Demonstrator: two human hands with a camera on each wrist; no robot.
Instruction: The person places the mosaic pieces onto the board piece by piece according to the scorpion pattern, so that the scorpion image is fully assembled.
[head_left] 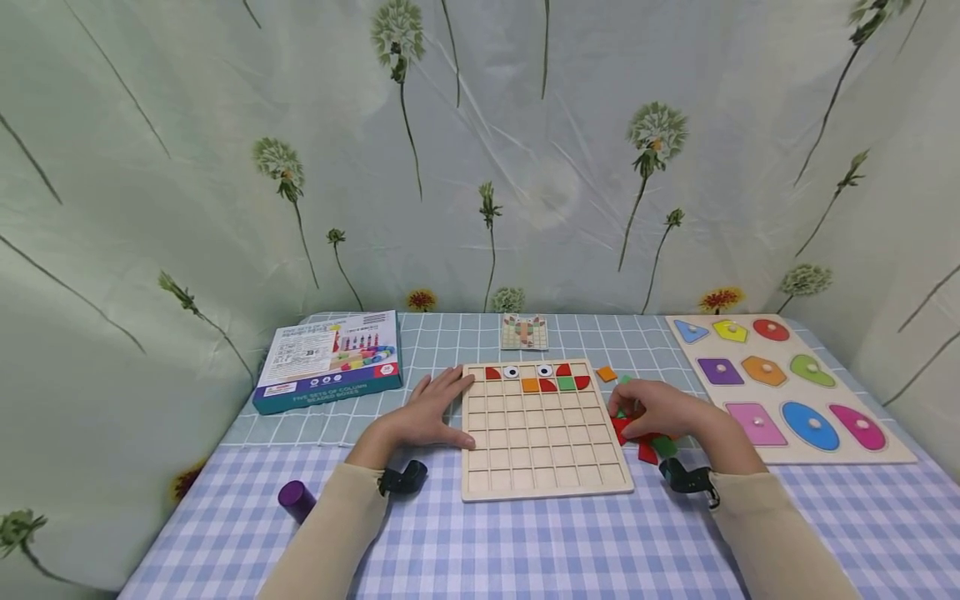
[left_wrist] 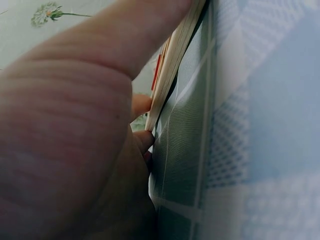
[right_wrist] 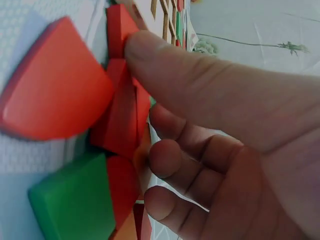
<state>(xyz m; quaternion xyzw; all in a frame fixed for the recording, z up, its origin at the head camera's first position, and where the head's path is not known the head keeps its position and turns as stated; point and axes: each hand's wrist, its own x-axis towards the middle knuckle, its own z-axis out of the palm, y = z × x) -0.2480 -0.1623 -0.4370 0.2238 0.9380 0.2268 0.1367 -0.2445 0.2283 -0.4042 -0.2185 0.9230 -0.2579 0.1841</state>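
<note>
A wooden grid board (head_left: 547,433) lies in the middle, with red quarter-round pieces, two eye pieces (head_left: 545,371), an orange square (head_left: 531,385) and a green square (head_left: 567,383) in its far rows. My left hand (head_left: 433,412) rests along the board's left edge, fingers and thumb spread, touching it. Right of the board, my right hand (head_left: 663,410) is over a loose pile of red, green and orange pieces. Its thumb touches a red piece (right_wrist: 116,30), while the other visible fingers bend loosely, apart from the thumb. A green piece (right_wrist: 75,200) lies beside a red quarter-round piece (right_wrist: 57,85).
Behind the board stands a small pattern card (head_left: 524,332). A loose orange square (head_left: 607,374) lies by the board's far right corner. At right is a shape puzzle board (head_left: 806,383); at left, a flat box (head_left: 327,358) and a purple cylinder (head_left: 297,500).
</note>
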